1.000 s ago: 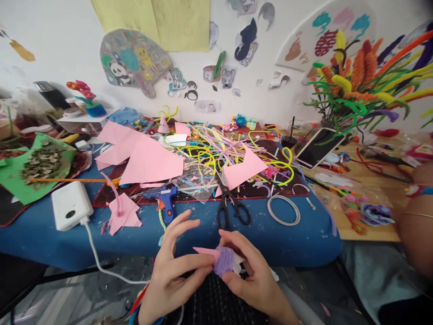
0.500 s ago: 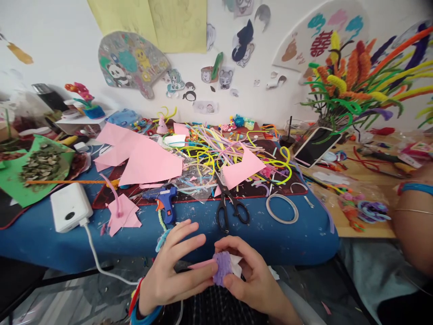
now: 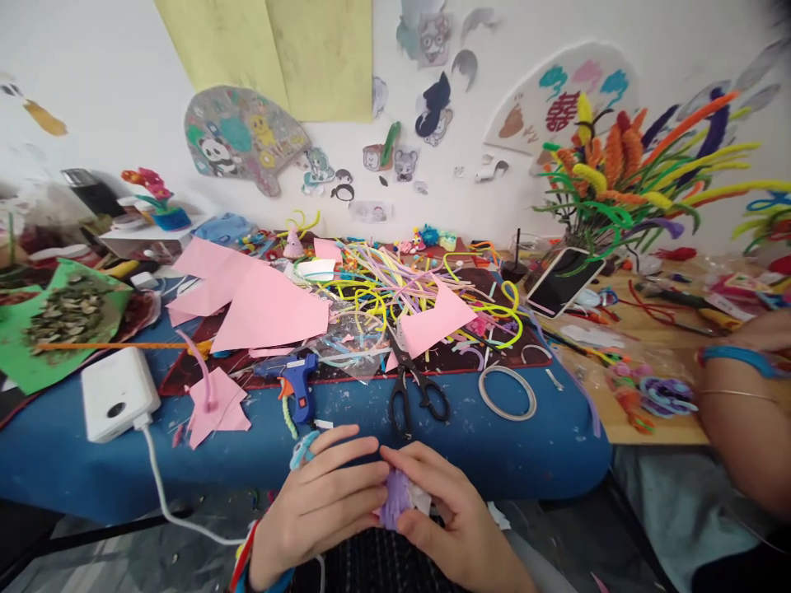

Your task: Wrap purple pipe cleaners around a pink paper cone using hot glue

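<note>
Hands at near centre, below the blue table [image 3: 525, 461] edge: left hand [image 3: 321, 506] and right hand [image 3: 448, 515] both grasping a small purple fuzzy piece [image 3: 395, 498], fingers closed around it from either side. Farther on the table: black scissors [image 3: 414, 391], blue glue gun [image 3: 295, 387], tape ring [image 3: 507, 393], pink paper [image 3: 269, 309]. Another person's arm [image 3: 741, 403] at right.

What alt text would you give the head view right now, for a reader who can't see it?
Both hands, left hand and right hand, hold a small purple fuzzy piece just below the edge of a blue-covered table. On the table lie black scissors, a blue glue gun, pink paper scraps and tangled pipe cleaners. Another person's arm shows at right.
</note>
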Available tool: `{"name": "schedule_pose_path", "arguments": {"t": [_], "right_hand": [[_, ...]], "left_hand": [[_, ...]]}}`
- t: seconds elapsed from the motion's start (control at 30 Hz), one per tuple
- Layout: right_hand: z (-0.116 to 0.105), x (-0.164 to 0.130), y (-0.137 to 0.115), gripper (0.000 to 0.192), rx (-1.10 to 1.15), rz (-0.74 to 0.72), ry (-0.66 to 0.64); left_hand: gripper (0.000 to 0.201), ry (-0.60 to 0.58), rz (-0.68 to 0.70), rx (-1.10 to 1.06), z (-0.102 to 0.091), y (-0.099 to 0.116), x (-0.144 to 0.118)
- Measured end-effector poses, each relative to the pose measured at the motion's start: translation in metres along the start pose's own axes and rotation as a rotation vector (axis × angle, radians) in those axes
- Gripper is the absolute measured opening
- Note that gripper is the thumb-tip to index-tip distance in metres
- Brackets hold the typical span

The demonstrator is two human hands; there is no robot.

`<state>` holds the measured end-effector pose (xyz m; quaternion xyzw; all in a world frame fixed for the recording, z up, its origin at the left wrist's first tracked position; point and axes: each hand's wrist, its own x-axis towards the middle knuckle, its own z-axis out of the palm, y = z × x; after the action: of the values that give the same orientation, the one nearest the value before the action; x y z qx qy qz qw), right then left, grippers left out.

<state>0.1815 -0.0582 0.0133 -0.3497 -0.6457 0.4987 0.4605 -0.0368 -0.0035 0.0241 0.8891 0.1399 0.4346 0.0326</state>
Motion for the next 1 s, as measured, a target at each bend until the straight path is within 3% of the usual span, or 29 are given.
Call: {"name": "schedule_pose_path", "arguments": {"t": [0.23, 0.6, 0.8, 1.0], "right_hand": [[0.000, 0.001, 0.000, 0.054, -0.019, 0.039, 0.013], [-0.002, 0.010, 0.023, 0.066, 0.055, 0.127, 0.002], [-0.003, 0.012, 0.029, 0.060, 0.181, 0.199, 0.021], [0.003, 0.014, 0.035, 0.058, 0.234, 0.233, 0.085]], "left_hand": [[0.014, 0.026, -0.046, -0.131, 0.003, -0.001, 0.000], [0.019, 0.029, -0.115, -0.230, 0.013, -0.008, -0.007], [0.020, 0.047, -0.105, -0.196, 0.017, -0.012, -0.005], [0.013, 0.137, -0.072, -0.239, 0.017, -0.017, 0.007]]}}
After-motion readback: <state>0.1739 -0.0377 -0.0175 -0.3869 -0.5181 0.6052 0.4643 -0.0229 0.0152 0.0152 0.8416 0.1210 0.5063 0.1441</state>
